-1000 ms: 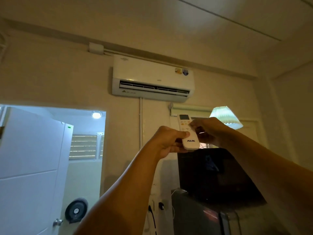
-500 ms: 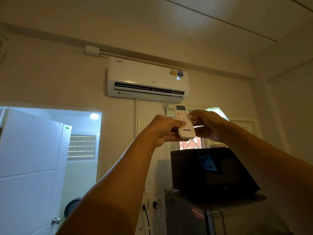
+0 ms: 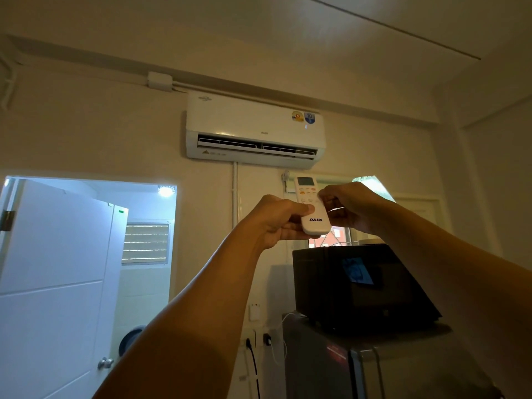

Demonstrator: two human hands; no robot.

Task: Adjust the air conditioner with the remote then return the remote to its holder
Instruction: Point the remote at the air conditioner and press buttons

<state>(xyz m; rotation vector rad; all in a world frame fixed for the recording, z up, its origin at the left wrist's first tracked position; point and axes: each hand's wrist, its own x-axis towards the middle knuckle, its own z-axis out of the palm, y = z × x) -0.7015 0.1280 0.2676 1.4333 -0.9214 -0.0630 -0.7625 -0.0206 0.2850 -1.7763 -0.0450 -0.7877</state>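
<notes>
A white air conditioner (image 3: 254, 131) hangs high on the wall, its louvre open and a small light glowing on its right front. Below it I hold a white AUX remote (image 3: 312, 207) upright, its screen facing me. My left hand (image 3: 276, 221) grips the remote's lower half, thumb lying across its face. My right hand (image 3: 349, 207) touches the remote's right side, fingers curled over the buttons. A small white box on the wall (image 3: 254, 311) could be the remote's holder; I cannot tell.
A dark microwave (image 3: 359, 286) sits on a grey fridge (image 3: 345, 367) at lower right. An open white door (image 3: 57, 283) and a lit bathroom doorway fill the left. Wall sockets with plugged cables (image 3: 256, 341) are low in the middle. A bright window (image 3: 371, 184) shows behind my right hand.
Both hands rose with the remote towards the air conditioner over the second. The view tilted, so the unit sits lower and nearer the hands. The grip on the remote is unchanged.
</notes>
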